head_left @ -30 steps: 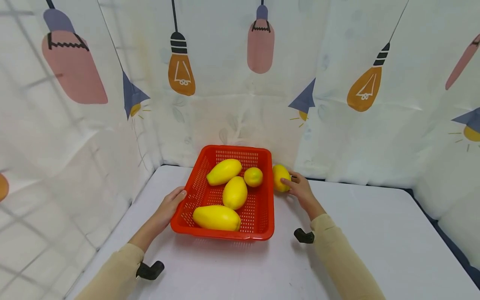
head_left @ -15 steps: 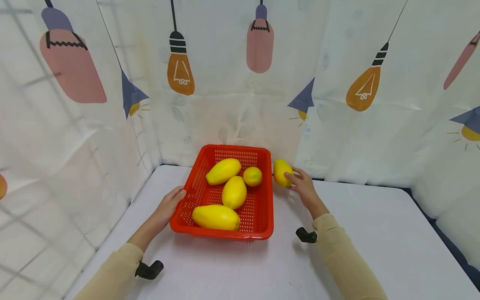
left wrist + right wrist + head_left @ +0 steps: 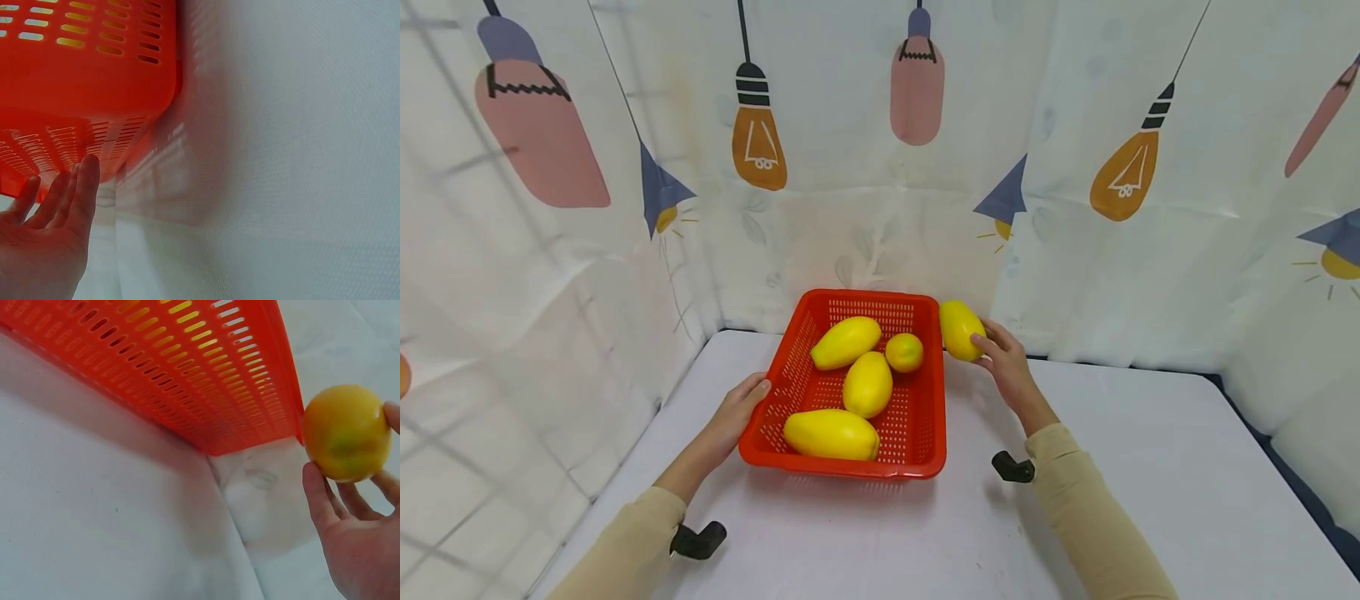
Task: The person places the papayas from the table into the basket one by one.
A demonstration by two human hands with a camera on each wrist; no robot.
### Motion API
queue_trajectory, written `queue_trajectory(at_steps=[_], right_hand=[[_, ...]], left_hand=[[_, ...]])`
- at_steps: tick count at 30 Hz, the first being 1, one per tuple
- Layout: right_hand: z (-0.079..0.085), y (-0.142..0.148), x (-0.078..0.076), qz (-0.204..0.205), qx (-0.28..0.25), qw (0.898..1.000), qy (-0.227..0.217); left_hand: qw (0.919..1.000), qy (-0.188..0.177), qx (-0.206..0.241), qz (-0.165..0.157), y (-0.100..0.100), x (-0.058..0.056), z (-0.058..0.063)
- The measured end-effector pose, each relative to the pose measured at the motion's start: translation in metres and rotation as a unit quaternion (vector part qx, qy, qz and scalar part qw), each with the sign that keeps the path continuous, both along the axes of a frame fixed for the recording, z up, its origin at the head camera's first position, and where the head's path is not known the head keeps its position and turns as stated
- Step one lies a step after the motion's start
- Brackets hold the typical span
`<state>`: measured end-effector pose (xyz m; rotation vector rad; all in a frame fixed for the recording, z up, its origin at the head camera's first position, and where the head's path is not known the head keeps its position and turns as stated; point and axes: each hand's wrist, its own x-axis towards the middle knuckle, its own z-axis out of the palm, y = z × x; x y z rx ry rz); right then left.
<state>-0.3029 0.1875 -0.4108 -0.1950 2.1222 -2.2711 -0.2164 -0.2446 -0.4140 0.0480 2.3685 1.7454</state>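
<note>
A red perforated plastic basket (image 3: 917, 433) stands on the white table with several yellow fruits in it. Along its left side, my left hand (image 3: 735, 417) holds the rim, thumb on top. The left wrist view shows that hand's fingers (image 3: 87, 181) extended against the outside of the basket wall. My right hand (image 3: 1009, 367) grips a yellow mango (image 3: 959, 330) between thumb and fingers, off the table at the basket's far right corner. In the right wrist view the mango (image 3: 347, 432) looks round, orange-yellow with a greenish end, next to the basket's rim.
Inside the basket lie two long papaya-like fruits (image 3: 846, 343), a plump oval one (image 3: 868, 385) and a small lemon (image 3: 905, 353). Behind the table (image 3: 1120, 467) hangs a white curtain (image 3: 865, 225) printed with lamps. Another curtain side borders the left.
My right hand has lifted the mango from the table beside the basket, raising it to about the level of the far right rim. The left hand and basket have stayed in place.
</note>
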Motion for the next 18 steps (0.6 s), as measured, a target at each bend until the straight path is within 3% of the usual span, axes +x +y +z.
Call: queue_trajectory(at_steps=[7,18], right_hand=[[0.006,-0.003,0.002,0.019,-0.011,0.999,0.046],[0.022,-0.010,0.008,0.060,-0.001,0.997,0.049]], left_hand=[[1.0000,0.000,0.001,-0.003,-0.001,0.001,0.000],[1.0000,0.001,0.002,-0.004,0.000,0.001,0.000]])
